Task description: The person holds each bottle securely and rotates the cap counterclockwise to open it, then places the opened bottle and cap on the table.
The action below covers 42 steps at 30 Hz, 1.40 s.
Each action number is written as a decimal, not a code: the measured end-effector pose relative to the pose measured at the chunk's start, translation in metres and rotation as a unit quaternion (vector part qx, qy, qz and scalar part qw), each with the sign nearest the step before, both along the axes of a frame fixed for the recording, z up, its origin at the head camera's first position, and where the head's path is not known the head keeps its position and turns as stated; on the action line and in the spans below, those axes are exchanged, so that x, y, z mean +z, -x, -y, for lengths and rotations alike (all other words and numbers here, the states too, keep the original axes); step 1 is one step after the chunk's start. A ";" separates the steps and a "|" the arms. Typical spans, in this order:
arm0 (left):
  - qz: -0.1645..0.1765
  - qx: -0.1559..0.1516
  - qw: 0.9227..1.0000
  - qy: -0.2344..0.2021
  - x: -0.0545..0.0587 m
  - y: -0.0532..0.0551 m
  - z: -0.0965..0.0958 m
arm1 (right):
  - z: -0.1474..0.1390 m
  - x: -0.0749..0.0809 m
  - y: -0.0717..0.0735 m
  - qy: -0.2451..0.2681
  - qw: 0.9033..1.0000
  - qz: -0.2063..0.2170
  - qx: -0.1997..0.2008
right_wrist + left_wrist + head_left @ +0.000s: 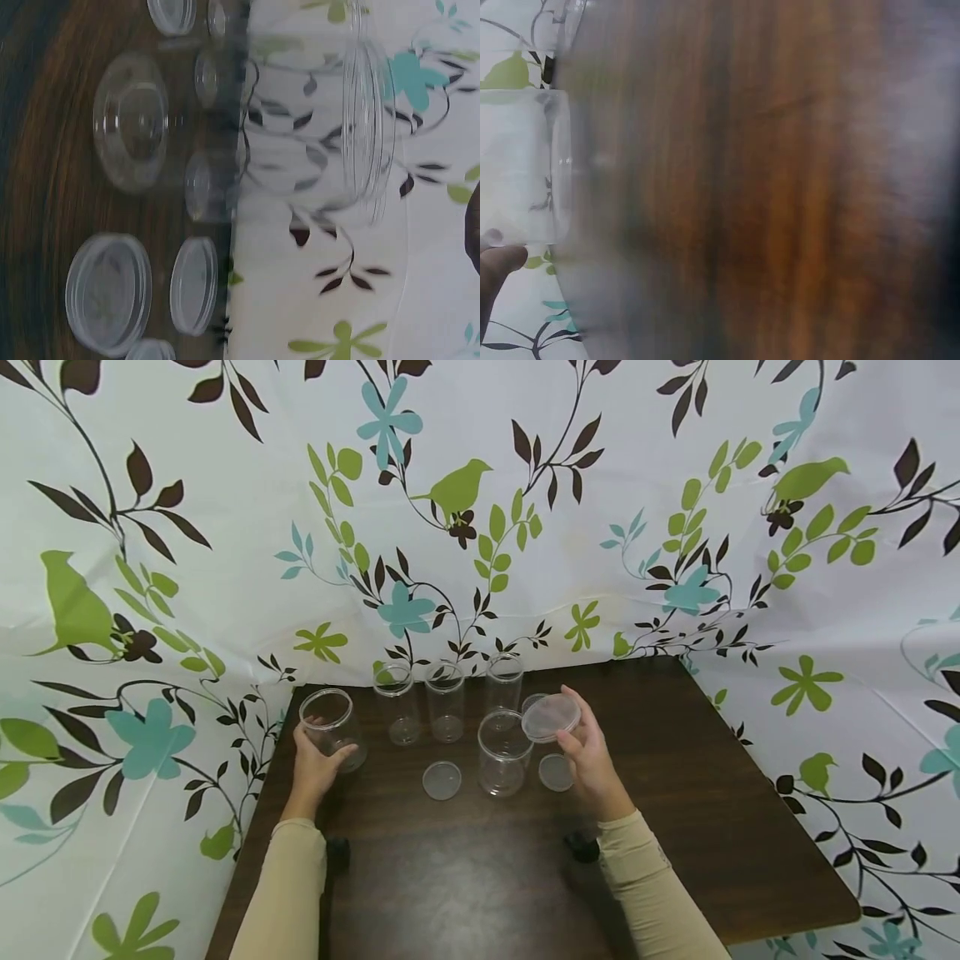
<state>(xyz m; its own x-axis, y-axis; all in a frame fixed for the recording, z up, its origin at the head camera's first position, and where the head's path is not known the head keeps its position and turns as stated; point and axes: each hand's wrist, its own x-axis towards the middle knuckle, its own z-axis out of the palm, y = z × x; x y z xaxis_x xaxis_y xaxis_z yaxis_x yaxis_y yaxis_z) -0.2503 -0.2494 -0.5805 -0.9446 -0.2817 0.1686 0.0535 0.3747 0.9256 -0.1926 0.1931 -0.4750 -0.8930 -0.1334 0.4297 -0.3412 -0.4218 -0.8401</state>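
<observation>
At the table's left side my left hand (317,770) grips a clear jar (330,714) with no lid on it, thumb and fingers around its lower part. The left wrist view shows that jar (517,165) with a fingertip against its side; whether its base touches the table I cannot tell. My right hand (592,760) pinches a round translucent lid (551,718) by its edge, to the right of another lidless clear jar (504,756). That jar (135,124) stands upright on the table in the right wrist view, where the held lid does not show.
Three lidless clear jars stand near the back edge: one jar (396,706), a second (446,706) and a third (504,681). Loose lids lie on the dark wooden table (450,877): one lid (442,780) left of the front jar, others right of it. A patterned cloth (600,527) hangs behind.
</observation>
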 end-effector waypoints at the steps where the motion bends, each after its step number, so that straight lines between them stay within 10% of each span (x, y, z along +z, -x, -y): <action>1: 0.002 0.007 1.000 0.000 0.000 0.002 0.002 | -0.002 0.000 0.001 0.002 1.000 0.002 -0.003; 12: 0.021 0.024 0.999 0.026 0.001 0.020 0.012 | -0.045 -0.002 0.029 -0.026 0.996 0.060 -0.064; 18: 0.054 0.029 0.996 0.071 0.002 0.028 0.010 | -0.085 -0.019 0.064 -0.140 0.975 0.124 -0.118; 26: 0.084 0.022 0.991 0.101 0.002 0.038 0.006 | -0.120 -0.052 0.106 -0.377 0.883 0.196 -0.200; 35: 0.113 0.037 0.985 0.123 -0.009 0.032 0.011 | -0.124 -0.088 0.143 -0.582 0.764 0.163 -0.224; 42: 0.131 0.046 0.982 0.128 -0.015 0.037 0.009 | -0.129 -0.107 0.165 -0.650 0.712 0.164 -0.209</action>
